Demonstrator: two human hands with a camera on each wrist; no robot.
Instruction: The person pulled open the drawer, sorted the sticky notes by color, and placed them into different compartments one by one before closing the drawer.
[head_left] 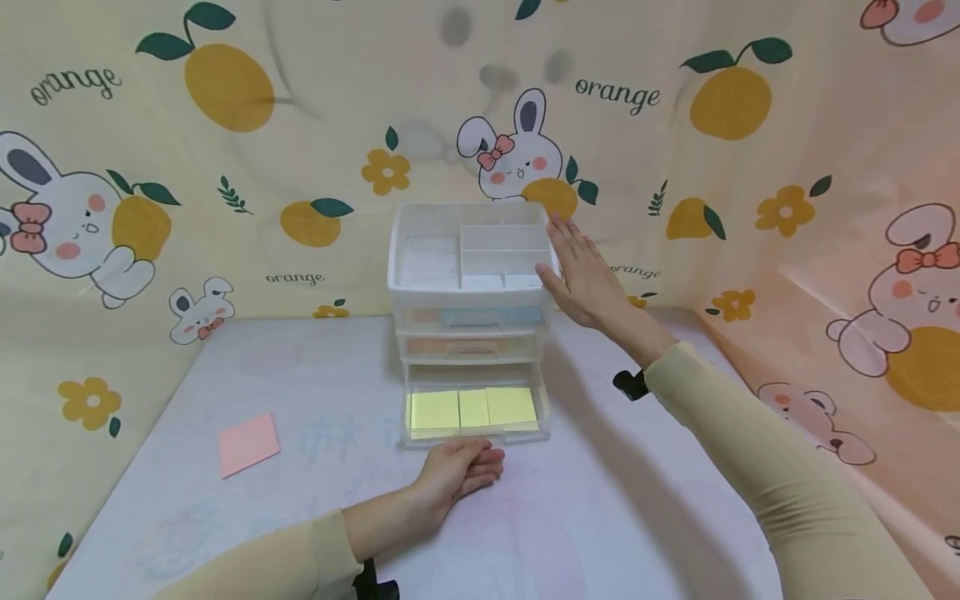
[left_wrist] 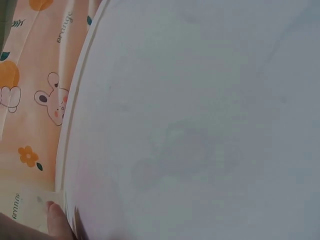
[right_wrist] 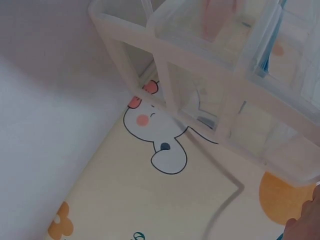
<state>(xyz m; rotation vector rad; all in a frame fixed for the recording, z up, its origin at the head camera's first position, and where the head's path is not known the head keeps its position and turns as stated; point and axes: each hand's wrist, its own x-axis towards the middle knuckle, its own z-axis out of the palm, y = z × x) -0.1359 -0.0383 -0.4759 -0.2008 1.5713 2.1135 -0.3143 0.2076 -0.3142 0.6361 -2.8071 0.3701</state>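
A white desktop drawer unit [head_left: 465, 292] with a divided top tray stands on the table. Its clear bottom drawer [head_left: 546, 417] is pulled out, showing yellow sticky notes [head_left: 472, 408] lying side by side. My left hand [head_left: 461, 475] is at that drawer's front edge, fingers curled, and appears to pinch its lip; in the left wrist view only its thumb [left_wrist: 59, 222] shows clearly. With fingers extended, my right hand [head_left: 585, 275] rests against the unit's upper right side. In the right wrist view, the unit's side frame [right_wrist: 200, 70] fills the top.
A pink sticky note [head_left: 249, 446] lies on the white table [head_left: 315, 508] at the left. Two upper drawers [head_left: 472, 346] are pushed in, with blue and orange-pink contents faintly visible. A printed curtain [head_left: 337, 108] with rabbits and oranges hangs behind and at the sides.
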